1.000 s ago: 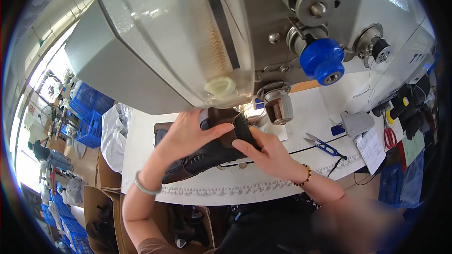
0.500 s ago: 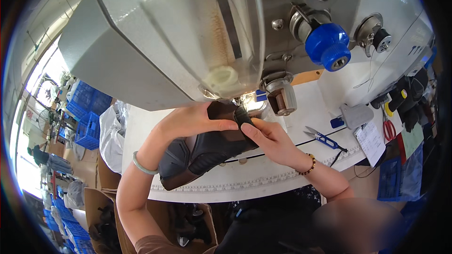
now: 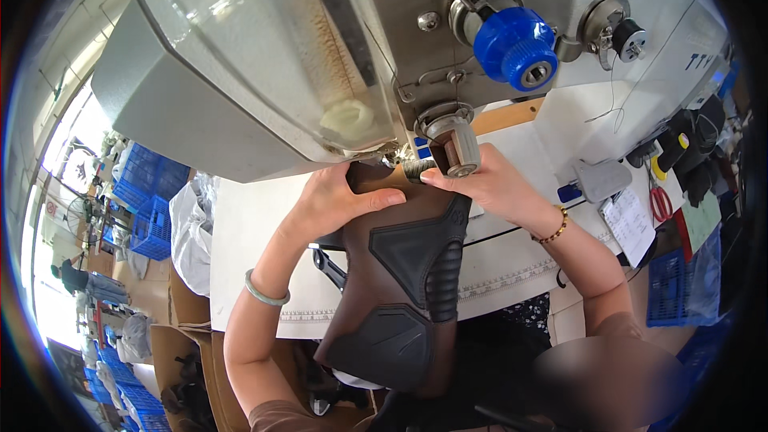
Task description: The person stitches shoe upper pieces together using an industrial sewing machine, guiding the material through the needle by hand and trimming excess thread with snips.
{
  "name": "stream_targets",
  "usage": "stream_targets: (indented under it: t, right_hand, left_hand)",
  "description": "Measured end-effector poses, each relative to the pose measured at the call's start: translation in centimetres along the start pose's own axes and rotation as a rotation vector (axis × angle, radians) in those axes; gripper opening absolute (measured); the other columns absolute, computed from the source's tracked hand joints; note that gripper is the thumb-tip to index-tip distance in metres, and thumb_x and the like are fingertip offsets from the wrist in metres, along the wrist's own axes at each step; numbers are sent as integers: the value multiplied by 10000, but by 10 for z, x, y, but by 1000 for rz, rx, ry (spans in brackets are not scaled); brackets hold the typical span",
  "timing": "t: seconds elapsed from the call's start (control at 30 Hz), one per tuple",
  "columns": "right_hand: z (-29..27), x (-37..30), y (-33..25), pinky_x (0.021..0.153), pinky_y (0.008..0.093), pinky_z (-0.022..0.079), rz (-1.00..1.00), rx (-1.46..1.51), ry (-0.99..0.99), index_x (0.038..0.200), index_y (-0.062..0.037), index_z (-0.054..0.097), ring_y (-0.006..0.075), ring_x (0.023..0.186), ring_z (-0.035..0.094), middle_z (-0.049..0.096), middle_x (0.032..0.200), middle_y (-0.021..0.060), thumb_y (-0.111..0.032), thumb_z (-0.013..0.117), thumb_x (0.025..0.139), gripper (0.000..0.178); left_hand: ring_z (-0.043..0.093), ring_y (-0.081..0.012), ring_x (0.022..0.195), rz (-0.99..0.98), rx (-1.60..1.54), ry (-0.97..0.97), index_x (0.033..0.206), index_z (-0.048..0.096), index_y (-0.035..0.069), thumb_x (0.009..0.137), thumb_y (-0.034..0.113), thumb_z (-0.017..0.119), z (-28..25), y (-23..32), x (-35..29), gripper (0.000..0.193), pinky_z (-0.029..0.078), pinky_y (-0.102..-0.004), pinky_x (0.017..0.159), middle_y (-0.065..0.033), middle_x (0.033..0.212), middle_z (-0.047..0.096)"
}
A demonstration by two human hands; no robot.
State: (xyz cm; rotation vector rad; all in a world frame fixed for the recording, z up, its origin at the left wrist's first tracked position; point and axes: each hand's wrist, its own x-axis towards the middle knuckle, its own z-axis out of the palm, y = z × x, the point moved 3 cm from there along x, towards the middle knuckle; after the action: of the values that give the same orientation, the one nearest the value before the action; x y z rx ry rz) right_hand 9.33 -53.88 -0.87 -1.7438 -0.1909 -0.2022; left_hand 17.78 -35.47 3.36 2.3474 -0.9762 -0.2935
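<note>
A brown leather boot upper (image 3: 360, 268) with black padded panels and a ribbed black strip hangs from the sewing table over its front edge toward my lap. Its far end lies under the head of a grey sewing machine (image 3: 216, 104), close to the needle area, where the stitching point is hidden. My left hand (image 3: 332, 202) holds the upper's left side, thumb on top and fingers partly hidden. On the other side, my right hand (image 3: 488, 184) pinches the far right edge beside a ribbed dark part, just below the bobbin-like metal fitting (image 3: 458, 148).
A blue tension knob (image 3: 516, 48) juts from the machine. Red-handled scissors (image 3: 661, 204), a written notepad (image 3: 628, 226) and a grey pad (image 3: 604, 180) lie at right. A ruler strip (image 3: 512, 278) follows the table's front edge. Cardboard boxes (image 3: 188, 352) and blue crates (image 3: 150, 224) stand left.
The boot upper has turned from lying slantwise on the table to hanging down toward me. My right hand has moved right and farther away; my left wrist has shifted slightly right. The blue snips are now hidden.
</note>
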Motion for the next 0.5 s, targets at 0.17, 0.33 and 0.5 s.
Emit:
stream_targets:
  t: [0.17,0.33,0.5]
  right_hand:
    - [5,-6,3,515,194,350,12,152,112,834,21,661,10,593,428,511,615,-47,-302,628,857,325]
    - [8,-9,2,592,174,391,15,435,97,978,47,651,11,703,483,609,794,-11,-261,634,857,331]
    - [2,-13,9,611,185,411,76,181,46,980,2,587,31,729,512,607,813,11,-174,625,866,213]
  left_hand:
    - [568,-219,967,25,-75,-16,1153,544,5,645,444,780,-6,6,1,711,431,-318,875,-119,1045,609]
    - [568,-154,874,121,-188,33,1013,614,-30,596,383,816,-6,1,5,620,442,-297,809,-93,936,636]
    - [523,-195,1029,40,-261,-65,1200,505,-4,635,373,809,-2,-6,7,744,393,-312,924,-108,1113,571]
